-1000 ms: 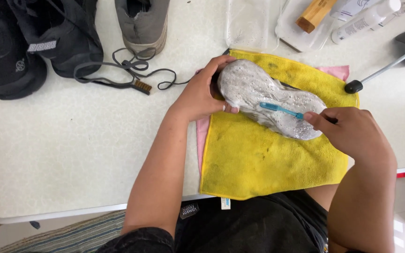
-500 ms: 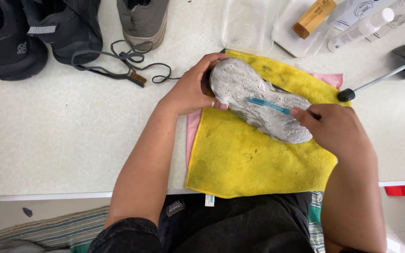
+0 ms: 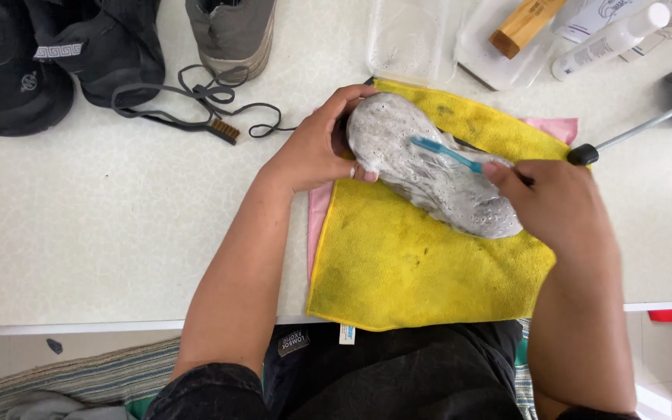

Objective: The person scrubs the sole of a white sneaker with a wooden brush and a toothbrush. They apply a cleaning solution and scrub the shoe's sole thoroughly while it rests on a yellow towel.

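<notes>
A grey insole (image 3: 429,167) covered in white foam lies on a yellow cloth (image 3: 414,264) spread over a pink cloth (image 3: 319,210) on the white table. My left hand (image 3: 316,144) grips the insole's far end and holds it down. My right hand (image 3: 554,202) holds a blue toothbrush (image 3: 445,153), its bristle head pressed on the foamy middle of the insole.
Two black shoes (image 3: 33,54) and a grey shoe (image 3: 231,31) stand at the back left, with loose grey laces (image 3: 211,97) and a small wire brush (image 3: 196,124). Clear plastic containers (image 3: 414,39), a wooden block (image 3: 526,23), a white bottle (image 3: 608,43) and a black-knobbed metal rod (image 3: 631,132) sit at the back right.
The brush head has slid up the insole toward its far end as my right hand scrubs. The view has shifted slightly; my left hand keeps its hold.
</notes>
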